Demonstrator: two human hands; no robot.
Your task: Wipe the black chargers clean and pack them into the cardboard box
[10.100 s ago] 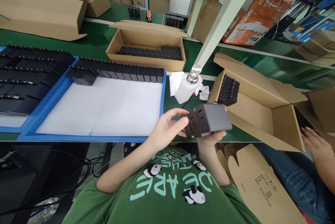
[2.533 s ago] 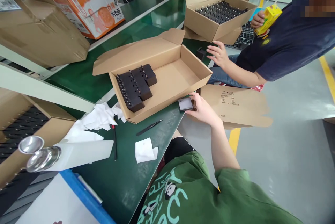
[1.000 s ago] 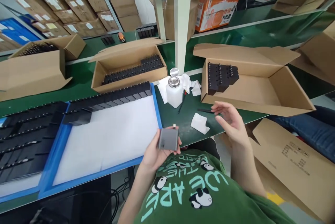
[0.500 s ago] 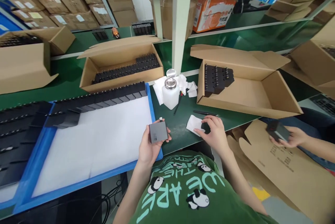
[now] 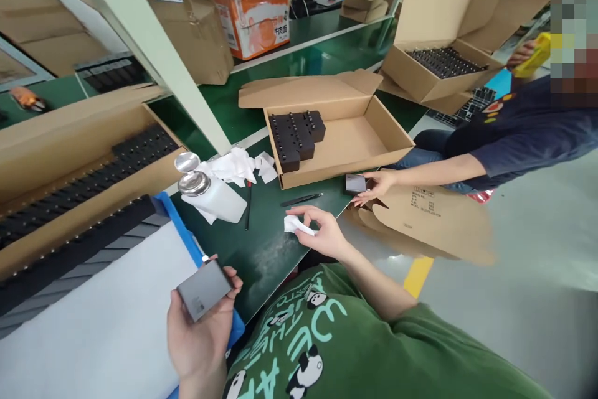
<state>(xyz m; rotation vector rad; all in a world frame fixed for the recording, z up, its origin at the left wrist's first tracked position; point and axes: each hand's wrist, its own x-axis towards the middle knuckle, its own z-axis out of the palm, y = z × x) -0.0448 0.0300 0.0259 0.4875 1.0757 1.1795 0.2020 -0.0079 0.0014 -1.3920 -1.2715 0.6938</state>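
My left hand [image 5: 200,337] holds a flat dark grey box-shaped device [image 5: 204,290], like a power adapter, with a small white-tipped connector at its top edge. The device is over the near edge of a blue-rimmed tray [image 5: 187,240]. My right hand [image 5: 324,234] pinches a folded white wipe [image 5: 299,225] above the green table [image 5: 273,256]. Behind that hand lie black tweezers [image 5: 301,200]. A white pump bottle [image 5: 215,198] with a metal lid stands between my hands, further back, and a thin black tool [image 5: 248,206] lies beside it.
An open carton [image 5: 346,159] holds several black devices on its left side. Another long carton [image 5: 172,137] of black devices stands at left. A co-worker's hand [image 5: 380,184] holds a dark device [image 5: 355,183] at the table edge. Crumpled wipes [image 5: 233,165] lie behind the bottle.
The view has swung right. My right hand has picked the white wipe up off the table. The co-worker's hand has brought a dark device to the table edge.
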